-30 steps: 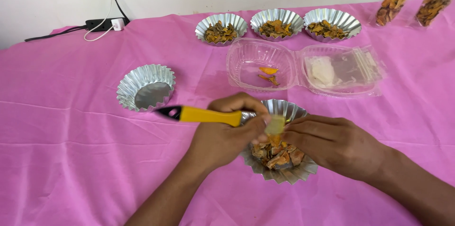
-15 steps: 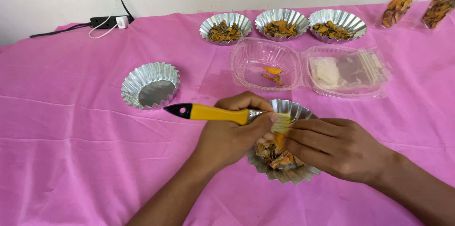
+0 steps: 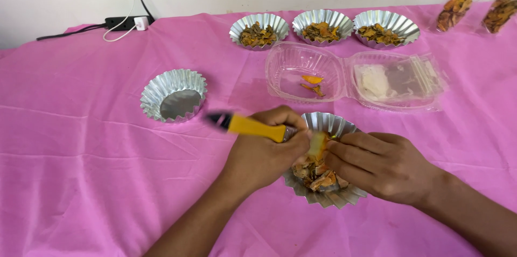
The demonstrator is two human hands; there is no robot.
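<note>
Item 1: yellow-handled knife [image 3: 253,126], light, stiff, left hand [image 3: 264,154] clenched round handle. Right hand [image 3: 382,165] pinches soft yellow piece [image 3: 316,144] over crushable fluted foil cup [image 3: 328,195].

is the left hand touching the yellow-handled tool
Touching. The head view shows the left hand with its fingers wrapped around the yellow-handled tool, no gap visible.

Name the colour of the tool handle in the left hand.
Yellow handle with a black tip, clearest in the head view.

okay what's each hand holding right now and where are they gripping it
The left hand grips a knife by its yellow handle, near the blade. The right hand pinches a yellowish piece at its side, above the foil cup.
</note>
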